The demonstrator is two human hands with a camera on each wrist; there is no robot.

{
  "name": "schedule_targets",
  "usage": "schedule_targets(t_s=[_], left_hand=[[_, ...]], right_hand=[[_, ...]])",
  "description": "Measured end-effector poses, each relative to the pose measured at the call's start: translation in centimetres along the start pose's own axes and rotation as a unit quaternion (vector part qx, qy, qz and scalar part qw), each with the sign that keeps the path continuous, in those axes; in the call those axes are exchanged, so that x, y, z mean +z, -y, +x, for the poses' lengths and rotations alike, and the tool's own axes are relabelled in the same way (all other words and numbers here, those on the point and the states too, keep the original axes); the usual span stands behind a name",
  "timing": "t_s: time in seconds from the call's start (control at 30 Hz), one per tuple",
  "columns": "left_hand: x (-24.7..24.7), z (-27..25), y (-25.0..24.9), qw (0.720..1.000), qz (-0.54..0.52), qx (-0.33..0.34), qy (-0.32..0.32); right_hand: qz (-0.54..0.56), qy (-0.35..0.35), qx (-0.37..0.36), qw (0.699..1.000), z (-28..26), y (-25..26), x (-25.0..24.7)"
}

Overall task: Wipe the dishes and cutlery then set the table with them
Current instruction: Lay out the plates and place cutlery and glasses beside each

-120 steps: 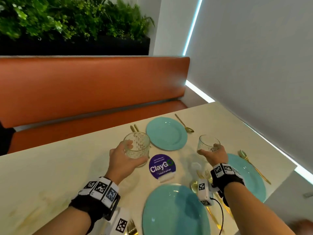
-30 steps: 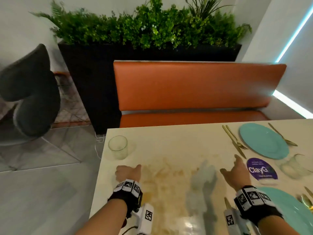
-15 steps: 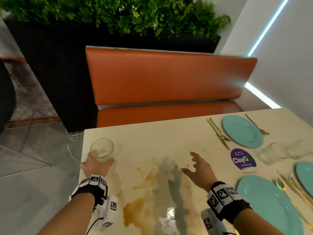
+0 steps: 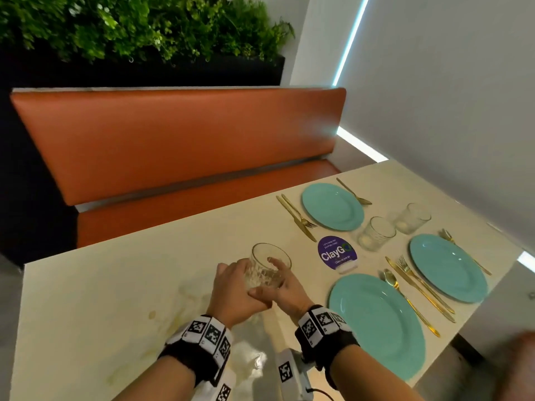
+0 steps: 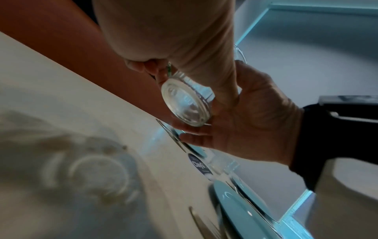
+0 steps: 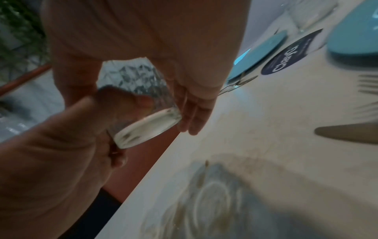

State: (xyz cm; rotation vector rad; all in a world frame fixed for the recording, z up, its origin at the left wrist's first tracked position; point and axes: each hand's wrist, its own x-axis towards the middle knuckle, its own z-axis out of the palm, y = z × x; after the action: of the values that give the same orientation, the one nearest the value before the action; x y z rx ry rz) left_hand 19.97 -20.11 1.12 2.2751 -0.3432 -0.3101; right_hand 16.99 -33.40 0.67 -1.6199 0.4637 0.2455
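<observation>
A clear patterned glass [image 4: 269, 266] is held just above the cream table [image 4: 115, 285], tilted slightly. My left hand [image 4: 231, 285] grips its left side and base. My right hand [image 4: 285, 280] wraps its right side, thumb and fingers on opposite walls. In the left wrist view the thick round base of the glass [image 5: 185, 105] faces the camera between both hands. The right wrist view shows the glass [image 6: 143, 126] between my right hand's fingers [image 6: 194, 116] and the left hand [image 6: 51, 153]. Three teal plates [image 4: 333, 206] [image 4: 447, 267] [image 4: 376, 322] lie at the right.
Two more glasses [image 4: 376, 234] [image 4: 412, 218] stand between the plates. Gold cutlery [image 4: 295, 217] [image 4: 417, 287] lies beside the plates. A purple ClayGo sign [image 4: 337, 253] stands right of my hands. Brown stains [image 4: 185, 296] mark the table. An orange bench [image 4: 179, 140] runs behind.
My left hand has lifted the glass from the table's far left corner and carried it right. The right hand, open half a second ago, now holds the glass too.
</observation>
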Motion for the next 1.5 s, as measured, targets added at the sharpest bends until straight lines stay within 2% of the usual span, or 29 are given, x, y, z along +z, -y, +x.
schedule_targets(t_s=[0.1,0.2,0.27,0.33,0.47,0.6,0.7,0.97,1.5], left_hand=[[3.0,1.1,-2.3,0.999,-0.007,-0.002,0.034],[5.5,2.4,-3.7,0.995,0.011,-0.022,0.092],[6.4,3.1,-4.4,0.992,0.056,-0.044,0.107],[6.7,3.8,-4.6,0.992,0.092,-0.049,0.075],[6.3,4.8,-3.6,0.995,0.090,-0.046,0.012],[6.1,5.6,-2.6,0.993,0.092,-0.061,-0.038],[6.2,5.8,-2.2,0.990,0.101,-0.072,-0.061],[7.8,6.6,-3.2,0.989,0.097,-0.075,-0.081],[8.8,5.9,-4.4,0.990,0.088,-0.082,-0.076]], right_hand=[[-0.001,-0.052,-0.010,0.999,0.3,-1.1,-3.5],[-0.090,-0.107,-0.009,0.990,1.0,-2.0,-7.3],[-0.138,-0.138,-0.001,0.981,1.9,-2.4,-9.9],[-0.144,-0.183,0.009,0.972,3.2,-2.7,-12.7],[-0.166,-0.252,0.052,0.952,5.7,-2.7,-17.1],[-0.211,-0.236,0.067,0.946,7.6,-2.9,-19.1],[-0.200,-0.221,0.071,0.952,8.5,-3.7,-19.4],[-0.203,-0.184,0.049,0.960,8.5,-4.2,-18.9],[-0.249,-0.122,0.056,0.959,7.3,-4.7,-19.0]])
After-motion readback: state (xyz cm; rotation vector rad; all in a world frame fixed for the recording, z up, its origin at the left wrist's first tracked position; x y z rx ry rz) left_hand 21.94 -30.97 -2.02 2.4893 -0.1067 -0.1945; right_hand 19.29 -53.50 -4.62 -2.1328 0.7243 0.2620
